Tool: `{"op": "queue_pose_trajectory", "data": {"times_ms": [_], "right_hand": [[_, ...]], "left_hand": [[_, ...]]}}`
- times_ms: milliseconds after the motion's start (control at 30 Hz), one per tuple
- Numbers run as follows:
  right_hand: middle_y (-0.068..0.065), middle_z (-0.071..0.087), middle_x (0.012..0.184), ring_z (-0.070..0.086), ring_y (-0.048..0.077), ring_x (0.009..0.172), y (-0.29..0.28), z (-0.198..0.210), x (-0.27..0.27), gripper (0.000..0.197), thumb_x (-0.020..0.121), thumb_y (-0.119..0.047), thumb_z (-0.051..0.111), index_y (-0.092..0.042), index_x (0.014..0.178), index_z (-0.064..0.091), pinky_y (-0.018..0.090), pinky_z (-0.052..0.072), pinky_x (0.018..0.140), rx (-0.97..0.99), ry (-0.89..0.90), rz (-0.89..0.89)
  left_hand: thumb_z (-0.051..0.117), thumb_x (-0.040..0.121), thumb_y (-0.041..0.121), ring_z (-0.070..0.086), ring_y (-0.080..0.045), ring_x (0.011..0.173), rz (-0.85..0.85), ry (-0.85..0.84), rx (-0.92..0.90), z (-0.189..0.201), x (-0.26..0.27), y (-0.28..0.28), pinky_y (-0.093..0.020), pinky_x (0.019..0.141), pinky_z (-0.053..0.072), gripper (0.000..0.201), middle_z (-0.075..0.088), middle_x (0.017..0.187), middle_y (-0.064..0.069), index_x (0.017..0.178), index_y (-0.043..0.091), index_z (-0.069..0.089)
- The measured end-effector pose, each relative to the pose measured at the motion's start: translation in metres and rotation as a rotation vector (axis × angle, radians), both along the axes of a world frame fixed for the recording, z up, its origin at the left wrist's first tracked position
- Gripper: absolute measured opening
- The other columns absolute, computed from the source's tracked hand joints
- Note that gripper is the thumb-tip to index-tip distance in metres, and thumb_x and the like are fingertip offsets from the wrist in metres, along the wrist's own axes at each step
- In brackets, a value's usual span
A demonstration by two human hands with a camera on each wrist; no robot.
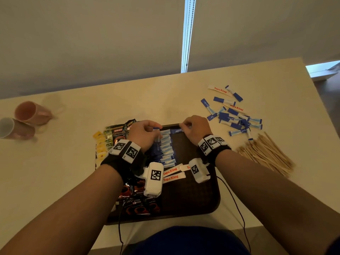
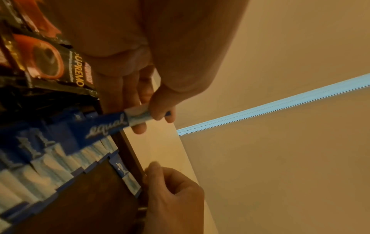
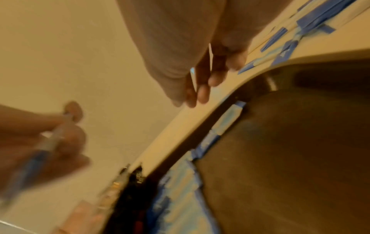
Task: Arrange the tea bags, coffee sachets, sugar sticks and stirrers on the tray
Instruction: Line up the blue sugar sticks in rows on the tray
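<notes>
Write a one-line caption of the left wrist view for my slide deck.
Left hand pinches a blue sugar stick above the row on the tray.

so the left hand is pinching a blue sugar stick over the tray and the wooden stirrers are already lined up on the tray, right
Not quite. The left hand does pinch a blue sugar stick over the tray, but the head view shows the wooden stirrers still in a pile on the table, right of the tray.

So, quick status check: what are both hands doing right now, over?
Left hand pinches a blue sugar stick above the row. Right hand at the tray's far edge, grip unclear. Loose sugar sticks and stirrers wait on the table.
</notes>
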State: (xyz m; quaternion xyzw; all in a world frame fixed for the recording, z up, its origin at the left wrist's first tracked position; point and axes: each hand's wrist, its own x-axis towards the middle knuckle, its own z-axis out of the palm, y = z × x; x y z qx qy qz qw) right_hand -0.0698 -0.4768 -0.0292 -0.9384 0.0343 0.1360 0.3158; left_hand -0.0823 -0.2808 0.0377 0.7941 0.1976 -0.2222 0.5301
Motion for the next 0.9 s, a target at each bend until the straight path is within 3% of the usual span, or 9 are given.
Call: {"op": "queue_pose_trajectory", "data": {"times_ms": [100,200,300,467,567,633,767,900], "right_hand": [[0.003,0.074,0.081,0.065,0.018,0.076,0.011,0.018,-0.007,0.040,0.099,-0.042,0.052,-0.012,0.087,0.077,0.031,0.050,0.070,0.273,0.058,-0.028],[0.004,0.075,0.081,0.069,0.016,0.072,0.019,0.030,-0.013,0.034,0.100,-0.034,0.055,-0.011,0.090,0.078,0.023,0.052,0.063,0.580,0.154,-0.070],[0.008,0.075,0.077,0.066,0.020,0.062,0.022,0.035,-0.016,0.023,0.098,-0.021,0.060,-0.005,0.091,0.074,0.023,0.050,0.053,0.714,0.193,-0.086],[0.009,0.073,0.074,0.059,0.009,0.054,0.019,0.037,-0.020,0.016,0.094,-0.013,0.065,0.001,0.099,0.072,0.018,0.048,0.051,0.728,0.219,-0.140],[0.014,0.073,0.077,0.061,0.013,0.059,0.017,0.034,-0.024,0.011,0.089,-0.011,0.071,-0.002,0.095,0.072,0.021,0.050,0.055,0.744,0.199,-0.208],[0.018,0.073,0.079,0.060,0.018,0.062,0.018,0.033,-0.025,0.011,0.084,-0.010,0.076,-0.003,0.091,0.072,0.025,0.050,0.057,0.802,0.178,-0.314],[0.009,0.070,0.069,0.059,0.020,0.061,0.028,0.034,-0.023,0.019,0.075,-0.010,0.084,-0.004,0.088,0.070,0.028,0.049,0.057,0.927,0.191,-0.457],[0.008,0.070,0.071,0.059,0.021,0.063,0.037,0.029,-0.029,0.021,0.076,-0.017,0.084,-0.006,0.091,0.074,0.034,0.051,0.066,0.894,0.282,-0.385]], "left_hand": [[0.075,0.086,0.006,0.066,-0.013,0.074,0.031,-0.019,-0.010,0.003,0.004,-0.001,-0.028,0.068,0.052,0.020,0.067,0.068,0.010,0.079,0.025,0.072],[0.076,0.084,0.004,0.067,-0.019,0.071,0.119,0.013,-0.085,0.001,0.008,0.000,-0.036,0.073,0.056,0.017,0.071,0.067,0.003,0.078,0.019,0.073],[0.075,0.084,-0.001,0.069,-0.026,0.072,0.183,0.043,-0.150,0.001,0.008,0.001,-0.040,0.079,0.059,0.013,0.070,0.067,-0.004,0.082,0.010,0.069],[0.074,0.083,-0.004,0.071,-0.024,0.069,0.198,0.061,-0.209,0.002,0.003,0.005,-0.033,0.071,0.060,0.014,0.070,0.072,-0.009,0.086,0.006,0.066],[0.074,0.085,-0.004,0.071,-0.023,0.068,0.163,0.100,-0.215,0.007,0.000,0.007,-0.032,0.066,0.062,0.014,0.071,0.076,-0.012,0.091,0.005,0.065],[0.075,0.085,0.001,0.071,-0.021,0.070,0.042,0.130,-0.156,0.008,-0.004,0.010,-0.031,0.062,0.061,0.015,0.072,0.083,-0.013,0.096,0.006,0.067],[0.076,0.085,0.008,0.069,-0.014,0.066,-0.232,0.169,-0.021,0.011,-0.012,0.008,-0.022,0.055,0.054,0.012,0.074,0.077,-0.005,0.094,0.009,0.069],[0.076,0.085,0.005,0.073,-0.016,0.066,-0.165,0.194,-0.101,0.008,-0.016,0.003,-0.022,0.057,0.056,0.014,0.075,0.088,-0.018,0.097,0.001,0.068]]}}
